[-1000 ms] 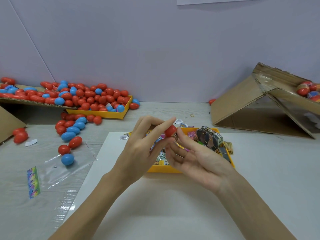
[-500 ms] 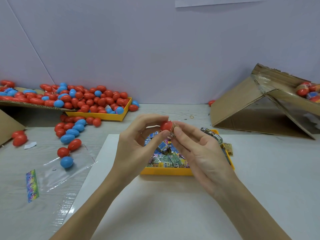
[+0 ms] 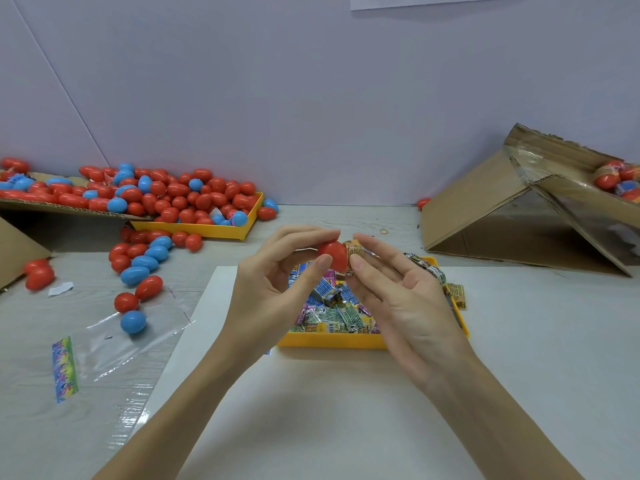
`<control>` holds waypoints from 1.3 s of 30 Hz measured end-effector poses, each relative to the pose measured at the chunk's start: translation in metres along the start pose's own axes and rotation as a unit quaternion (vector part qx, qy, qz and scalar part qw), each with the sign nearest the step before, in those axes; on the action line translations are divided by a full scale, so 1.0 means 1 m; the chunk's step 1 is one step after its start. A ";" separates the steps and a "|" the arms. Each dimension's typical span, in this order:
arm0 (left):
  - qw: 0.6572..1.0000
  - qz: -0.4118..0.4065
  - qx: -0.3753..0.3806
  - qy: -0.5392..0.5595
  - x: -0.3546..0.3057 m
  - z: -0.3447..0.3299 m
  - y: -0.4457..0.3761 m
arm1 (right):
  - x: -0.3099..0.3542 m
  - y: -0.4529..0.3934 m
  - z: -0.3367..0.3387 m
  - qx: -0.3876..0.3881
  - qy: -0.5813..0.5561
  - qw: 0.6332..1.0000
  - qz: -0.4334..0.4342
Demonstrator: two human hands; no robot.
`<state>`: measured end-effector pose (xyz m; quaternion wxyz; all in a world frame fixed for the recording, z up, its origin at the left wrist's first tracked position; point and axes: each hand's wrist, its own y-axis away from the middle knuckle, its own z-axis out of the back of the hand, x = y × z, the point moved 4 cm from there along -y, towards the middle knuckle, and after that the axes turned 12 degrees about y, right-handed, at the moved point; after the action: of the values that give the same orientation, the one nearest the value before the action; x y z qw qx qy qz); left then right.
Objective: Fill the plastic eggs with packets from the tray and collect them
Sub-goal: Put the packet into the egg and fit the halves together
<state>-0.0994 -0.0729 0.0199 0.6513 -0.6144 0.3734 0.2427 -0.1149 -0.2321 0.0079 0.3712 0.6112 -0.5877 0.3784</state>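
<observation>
My left hand [image 3: 273, 282] pinches a red plastic egg half [image 3: 333, 253] between thumb and fingers, above the yellow tray [image 3: 332, 341]. My right hand [image 3: 401, 292] holds a folded printed packet [image 3: 354, 251] at its fingertips, pressed against the open side of the egg half. The tray below is heaped with several colourful packets [image 3: 329, 306]. The egg's other half is not visible.
A second yellow tray [image 3: 207, 232] at back left overflows with red and blue eggs [image 3: 166, 199], more eggs trailing onto the table [image 3: 138, 268]. A clear plastic bag [image 3: 131, 334] lies at left. A tilted cardboard box [image 3: 519, 209] holding eggs stands at right.
Both hands have risen a little above the tray. The right hand has brought a packet up to the red egg half, and the packet now sits against its opening.
</observation>
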 end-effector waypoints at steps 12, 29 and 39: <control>1.000 -0.012 0.010 -0.004 -0.002 -0.001 0.000 | -0.001 0.000 0.000 -0.013 0.008 1.000 0.003; 0.992 -0.070 0.026 -0.099 -0.001 -0.003 0.002 | -0.008 0.001 0.002 -0.011 -0.010 0.997 -0.069; 0.990 -0.073 0.029 -0.114 -0.004 -0.004 0.003 | -0.010 0.001 0.003 0.000 -0.024 0.996 -0.081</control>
<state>-0.1046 -0.0755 0.0214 0.7231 -0.5894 0.2573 0.2522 -0.1162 -0.2303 -0.0018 0.3869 0.6657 -0.5449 0.3321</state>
